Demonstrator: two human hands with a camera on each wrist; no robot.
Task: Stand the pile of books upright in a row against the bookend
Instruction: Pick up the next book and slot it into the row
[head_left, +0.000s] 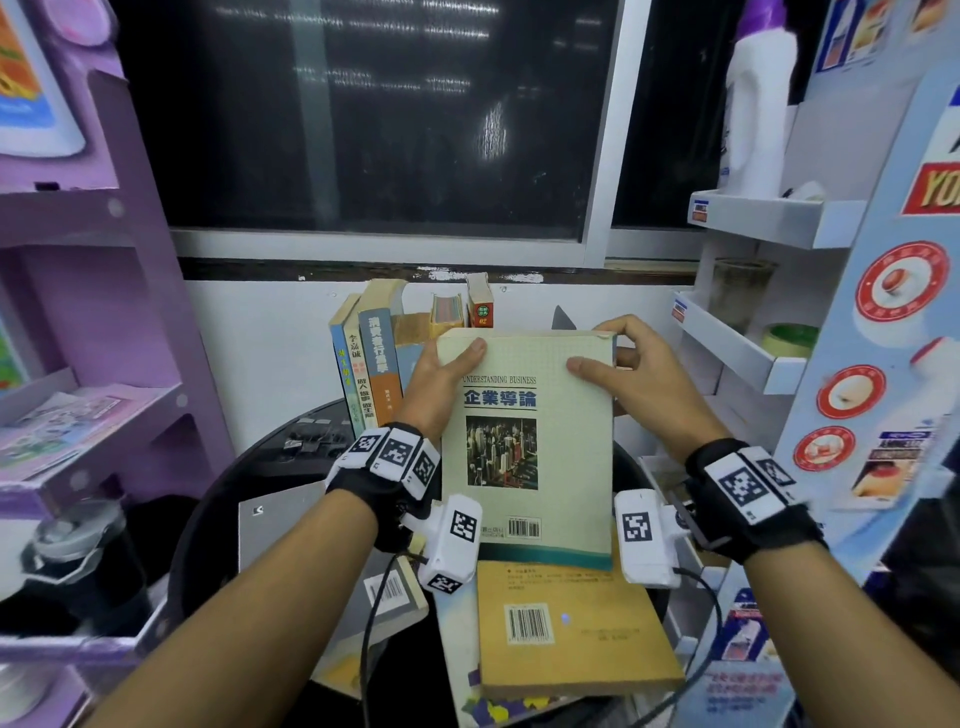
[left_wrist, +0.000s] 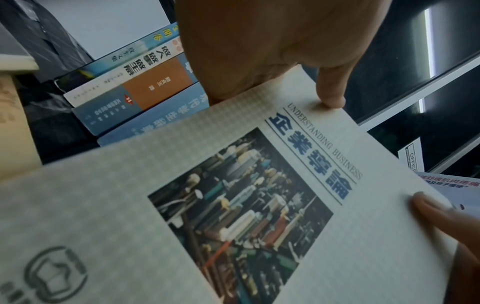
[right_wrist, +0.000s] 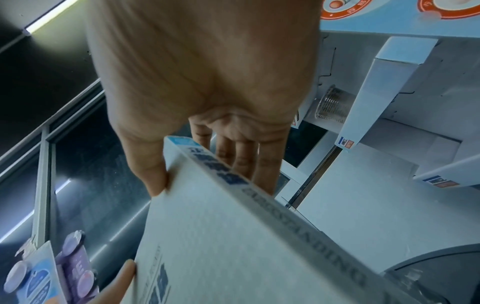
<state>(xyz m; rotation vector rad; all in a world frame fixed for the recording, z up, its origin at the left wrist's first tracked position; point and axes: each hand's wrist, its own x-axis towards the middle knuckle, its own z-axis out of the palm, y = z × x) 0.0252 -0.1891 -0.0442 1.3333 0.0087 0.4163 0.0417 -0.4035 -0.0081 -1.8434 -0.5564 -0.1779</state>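
Note:
I hold a pale green book (head_left: 530, 447), titled "Understanding Business", with both hands, lifted with its cover facing me. My left hand (head_left: 441, 374) grips its upper left edge, thumb on the cover. My right hand (head_left: 628, 358) grips the upper right corner, thumb on the cover, fingers behind. The wrist views show the same book (left_wrist: 182, 205) (right_wrist: 221, 236) under the left hand (left_wrist: 272, 51) and the right hand (right_wrist: 202, 82). Behind it several books (head_left: 369, 358) stand upright, leaning. A grey pointed tip (head_left: 563, 318), perhaps the bookend, shows above the book. Below lies a tan book (head_left: 571, 634) on top of the pile.
The books are on a round black table (head_left: 218, 499) with binder clips (head_left: 311, 441) and a flat grey item (head_left: 280, 535). A purple shelf unit (head_left: 104, 364) stands close on the left. A white rack (head_left: 753, 353) with a glass (head_left: 740, 291) and a tape roll (head_left: 789, 338) is on the right.

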